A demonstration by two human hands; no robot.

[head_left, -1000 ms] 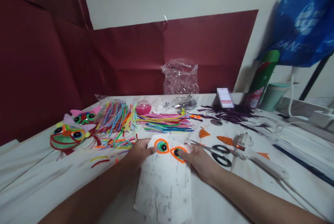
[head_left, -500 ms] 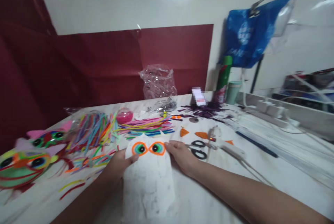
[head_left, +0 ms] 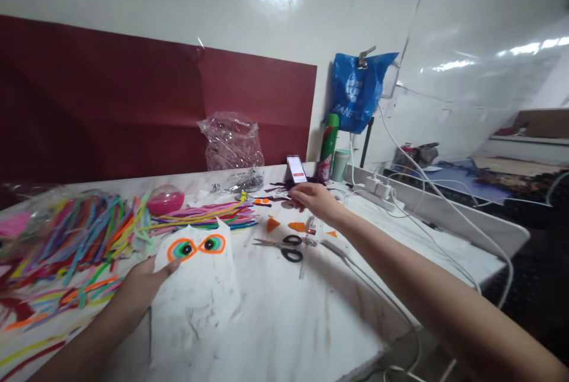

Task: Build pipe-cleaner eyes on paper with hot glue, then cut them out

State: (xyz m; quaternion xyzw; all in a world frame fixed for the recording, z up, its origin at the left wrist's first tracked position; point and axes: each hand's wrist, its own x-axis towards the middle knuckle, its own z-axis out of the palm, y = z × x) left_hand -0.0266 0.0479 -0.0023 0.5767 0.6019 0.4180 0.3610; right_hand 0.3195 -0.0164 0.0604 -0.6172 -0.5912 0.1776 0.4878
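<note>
My left hand (head_left: 149, 278) grips the left edge of a white owl-shaped cutout (head_left: 195, 299), thumb on its front. The cutout has pointed ears, grey smudges and two eyes (head_left: 196, 248) ringed in orange and green with black centres. My right hand (head_left: 311, 199) is stretched across the table, palm down, fingers loosely bent and nothing visible in them. Its fingertips are close to a grey disc (head_left: 287, 204) and below the phone (head_left: 296, 169); whether they touch the disc I cannot tell. Black-handled scissors (head_left: 291, 248) lie nearer me, beside orange pieces (head_left: 272, 225) and a glue gun (head_left: 334, 247).
Colourful pipe cleaners (head_left: 84, 234) spread over the left side, with a pink container (head_left: 165, 199) behind. A clear plastic bag (head_left: 233, 142) stands at the wall. A green spray can (head_left: 328, 147), a pale cup (head_left: 340, 165) and a power strip (head_left: 383, 192) with cables are at the right.
My right hand has let go of the cutout's right side and moved forward over the table. The left hand still holds the cutout. The view has turned to the right.
</note>
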